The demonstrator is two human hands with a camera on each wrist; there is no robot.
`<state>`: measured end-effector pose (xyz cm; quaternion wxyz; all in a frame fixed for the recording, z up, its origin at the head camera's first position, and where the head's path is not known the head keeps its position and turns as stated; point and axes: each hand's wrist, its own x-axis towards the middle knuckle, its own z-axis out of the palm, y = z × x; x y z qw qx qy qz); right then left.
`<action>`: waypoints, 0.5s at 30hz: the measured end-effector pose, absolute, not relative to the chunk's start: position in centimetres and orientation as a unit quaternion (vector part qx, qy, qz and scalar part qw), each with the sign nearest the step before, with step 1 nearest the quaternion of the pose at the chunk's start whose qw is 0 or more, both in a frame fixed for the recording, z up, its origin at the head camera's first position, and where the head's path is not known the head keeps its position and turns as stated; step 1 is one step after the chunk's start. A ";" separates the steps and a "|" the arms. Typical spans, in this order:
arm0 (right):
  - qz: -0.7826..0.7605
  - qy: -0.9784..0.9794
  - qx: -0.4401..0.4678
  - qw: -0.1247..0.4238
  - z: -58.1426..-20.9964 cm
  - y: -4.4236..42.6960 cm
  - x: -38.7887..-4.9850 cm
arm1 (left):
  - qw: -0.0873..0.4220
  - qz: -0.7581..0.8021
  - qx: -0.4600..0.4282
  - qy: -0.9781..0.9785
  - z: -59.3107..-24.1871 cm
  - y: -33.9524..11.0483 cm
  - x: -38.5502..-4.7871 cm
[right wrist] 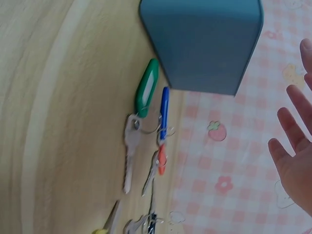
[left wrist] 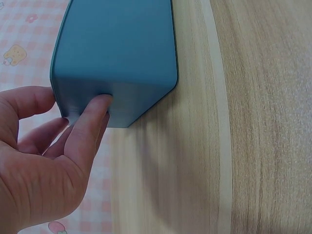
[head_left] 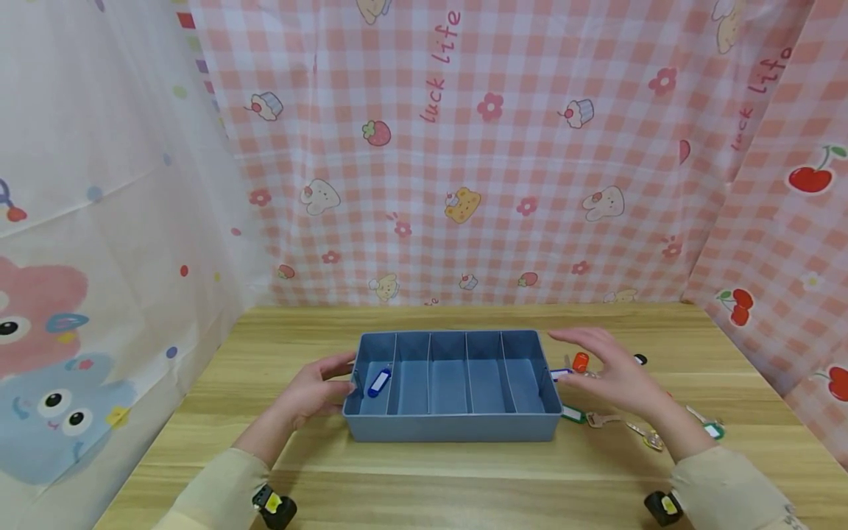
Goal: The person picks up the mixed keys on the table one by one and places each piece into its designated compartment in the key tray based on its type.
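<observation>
A blue-grey divided box (head_left: 452,427) stands on the table, a blue key tag (head_left: 380,383) lying in its leftmost compartment. At the box's left end, my left hand (head_left: 318,390) touches the outer wall, thumb and fingers spread apart; in the left wrist view the thumb of that hand (left wrist: 53,161) rests against the end wall of the box (left wrist: 117,44). My right hand (head_left: 616,375) is held off the right end, fingers apart and holding nothing. The right wrist view shows the hand (right wrist: 297,151) away from the box (right wrist: 207,48).
Right of the box lie several tagged keys: a green tag (head_left: 573,414), a blue one (head_left: 561,374), a red one (head_left: 580,361), a black one (head_left: 640,359) and another green one (head_left: 714,430). Patterned cloth (head_left: 490,162) hangs behind the wooden table (head_left: 424,486).
</observation>
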<state>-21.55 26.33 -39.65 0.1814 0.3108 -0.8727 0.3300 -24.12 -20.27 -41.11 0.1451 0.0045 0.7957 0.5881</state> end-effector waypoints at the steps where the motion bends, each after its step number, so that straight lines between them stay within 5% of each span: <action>1: 0.327 -0.873 0.314 0.182 -39.8 26.5 -21.6 | 0.145 0.588 0.004 0.796 -41.1 -20.3 -24.1; 15: 0.329 -0.883 0.296 0.156 -41.5 28.8 -22.3 | 0.143 0.594 0.005 0.791 -41.1 -20.2 -24.0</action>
